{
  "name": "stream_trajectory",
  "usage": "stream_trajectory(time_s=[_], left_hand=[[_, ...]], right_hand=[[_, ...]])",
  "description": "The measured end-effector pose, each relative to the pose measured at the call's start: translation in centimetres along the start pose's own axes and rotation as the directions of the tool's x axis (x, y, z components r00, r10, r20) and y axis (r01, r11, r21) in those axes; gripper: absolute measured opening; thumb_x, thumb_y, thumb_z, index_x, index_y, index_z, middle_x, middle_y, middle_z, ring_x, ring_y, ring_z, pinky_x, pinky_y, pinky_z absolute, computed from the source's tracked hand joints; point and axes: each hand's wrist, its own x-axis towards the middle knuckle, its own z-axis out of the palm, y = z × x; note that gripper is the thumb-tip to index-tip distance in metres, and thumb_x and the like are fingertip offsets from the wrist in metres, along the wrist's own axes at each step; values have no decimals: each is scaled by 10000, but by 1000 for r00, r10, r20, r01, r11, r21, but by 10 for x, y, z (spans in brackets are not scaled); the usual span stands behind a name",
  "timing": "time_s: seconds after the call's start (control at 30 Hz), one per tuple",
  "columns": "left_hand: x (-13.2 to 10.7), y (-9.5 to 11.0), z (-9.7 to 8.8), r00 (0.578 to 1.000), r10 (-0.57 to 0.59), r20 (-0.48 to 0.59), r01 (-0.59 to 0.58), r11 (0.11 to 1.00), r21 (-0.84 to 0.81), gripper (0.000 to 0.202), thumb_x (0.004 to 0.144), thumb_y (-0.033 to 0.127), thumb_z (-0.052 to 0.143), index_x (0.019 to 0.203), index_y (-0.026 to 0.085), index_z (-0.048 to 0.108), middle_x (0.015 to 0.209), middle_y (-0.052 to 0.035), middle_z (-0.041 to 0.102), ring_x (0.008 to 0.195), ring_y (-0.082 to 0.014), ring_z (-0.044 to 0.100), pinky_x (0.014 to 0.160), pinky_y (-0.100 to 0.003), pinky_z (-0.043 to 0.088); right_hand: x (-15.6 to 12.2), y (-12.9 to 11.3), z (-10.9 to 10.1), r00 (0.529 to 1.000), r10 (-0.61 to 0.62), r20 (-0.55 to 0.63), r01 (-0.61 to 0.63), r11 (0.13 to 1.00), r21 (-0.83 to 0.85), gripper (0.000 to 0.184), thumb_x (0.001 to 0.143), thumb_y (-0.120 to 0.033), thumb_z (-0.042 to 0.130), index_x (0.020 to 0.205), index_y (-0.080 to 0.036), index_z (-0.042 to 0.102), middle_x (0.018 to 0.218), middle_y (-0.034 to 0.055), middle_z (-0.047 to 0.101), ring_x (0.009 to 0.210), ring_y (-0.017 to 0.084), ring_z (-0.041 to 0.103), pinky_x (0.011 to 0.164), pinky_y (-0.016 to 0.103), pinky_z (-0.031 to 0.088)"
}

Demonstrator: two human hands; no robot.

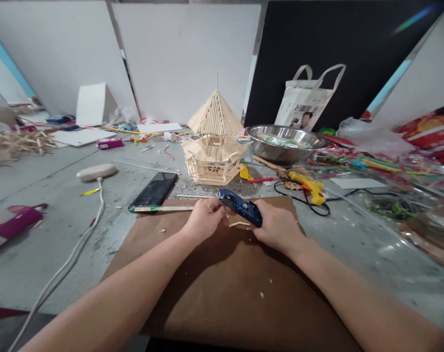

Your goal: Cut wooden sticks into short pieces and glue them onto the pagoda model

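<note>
My right hand is wrapped round a dark blue hand tool with a rounded body; its working end points toward my left hand and is partly hidden. My left hand is closed in a pinch at the tool's tip, and a thin wooden stick runs out of it to the left, over the lower end of a black phone. Short stick pieces lie on the brown paper beneath. Just beyond stands a small pavilion model built of wooden sticks, with a pointed roof.
A metal bowl and a yellow glue gun with a black cord sit to the right. A purple glue gun and a white device with a cable lie left. A white bag leans against a black board.
</note>
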Motion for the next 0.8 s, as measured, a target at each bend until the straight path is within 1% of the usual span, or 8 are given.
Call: stream_trajectory(time_s=[0.23,0.4,0.53,0.67,0.73,0.8], left_hand=[[1,-2,1,1000,-17,13,18,997,-81,188,725,257,499,646,116,594,587,-8,627,437,-78,548,475,-180,416],[1,-1,2,999,-37,15,38,995,-89,177,723,255,498,647,118,581,604,-6,628,437,-78,547,477,-182,416],[1,-1,2,998,-53,28,55,995,-79,196,727,282,491,652,121,573,625,-12,635,436,-81,541,476,-190,417],[3,-5,2,995,-33,95,40,996,-80,230,736,327,478,672,126,570,633,-18,626,454,-78,546,488,-185,410],[3,-5,2,989,-54,140,66,994,-84,241,740,340,467,671,130,564,627,-15,617,446,-71,538,470,-175,397],[3,-5,2,982,-86,168,102,991,-85,248,740,346,457,668,132,558,625,-12,609,424,-60,515,436,-165,373]], right_hand=[[0,-1,-1,1000,15,15,-14,999,-32,338,652,-294,487,972,-186,491,714,54,642,636,204,589,533,266,323],[0,0,0,1000,0,4,0,999,-41,330,664,-319,476,963,-183,500,706,62,644,636,217,593,524,273,325],[1,0,0,1000,19,3,-19,999,-39,332,665,-313,484,974,-193,507,712,57,645,644,210,593,535,269,337],[5,4,2,994,106,-11,-107,993,-50,341,667,-317,484,984,-191,496,765,68,643,658,212,593,544,275,344],[8,9,3,985,165,-39,-167,985,-46,363,667,-323,482,1006,-192,477,825,76,637,684,217,592,550,280,347],[10,13,3,978,196,-74,-198,980,-24,391,670,-328,476,1037,-196,454,880,81,627,723,225,589,559,285,351]])
